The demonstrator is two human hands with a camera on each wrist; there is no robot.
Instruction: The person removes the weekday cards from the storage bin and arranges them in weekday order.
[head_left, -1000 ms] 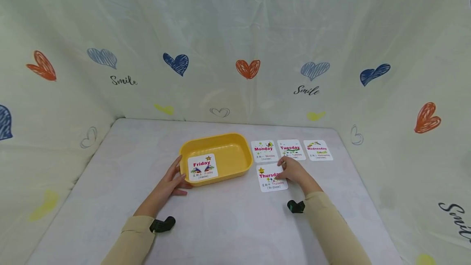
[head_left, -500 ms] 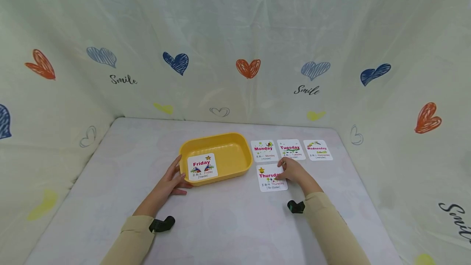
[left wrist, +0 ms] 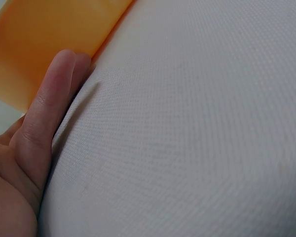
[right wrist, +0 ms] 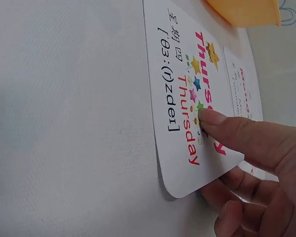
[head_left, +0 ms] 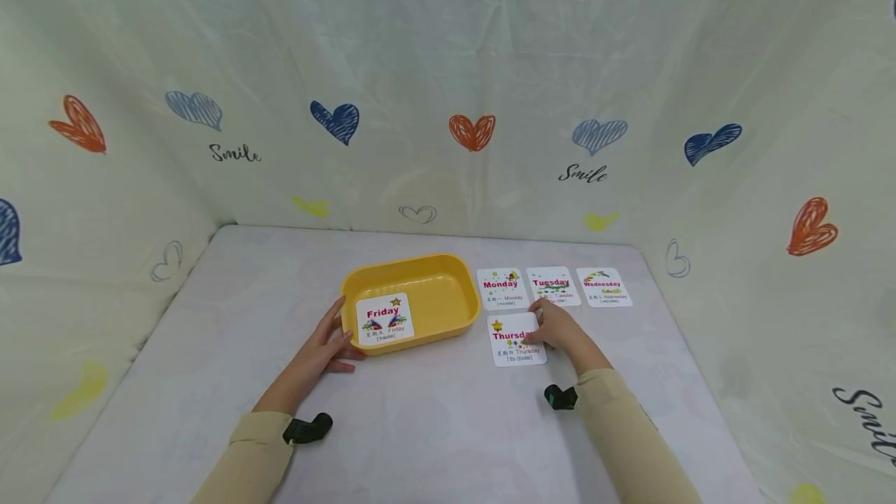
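Note:
My right hand (head_left: pixel 558 331) pinches the right edge of the white Thursday card (head_left: pixel 505 352). In the right wrist view, the thumb lies on the printed face of the Thursday card (right wrist: pixel 175 163), and the other fingers are partly hidden at and below its edge. My left hand (head_left: pixel 323 347) touches the left end of a yellow tray (head_left: pixel 441 317), its fingers fairly straight. The left wrist view shows those fingers (left wrist: pixel 54 89) against the side of the tray (left wrist: pixel 54 29). A Friday card (head_left: pixel 385 319) lies inside the tray's left half.
Right of the tray, the Monday card (head_left: pixel 502 288), Tuesday card (head_left: pixel 554 286) and Wednesday card (head_left: pixel 604 287) lie in a row behind the Thursday card. A heart-printed curtain (head_left: pixel 420 61) surrounds the back and sides of the white table (head_left: pixel 434 434).

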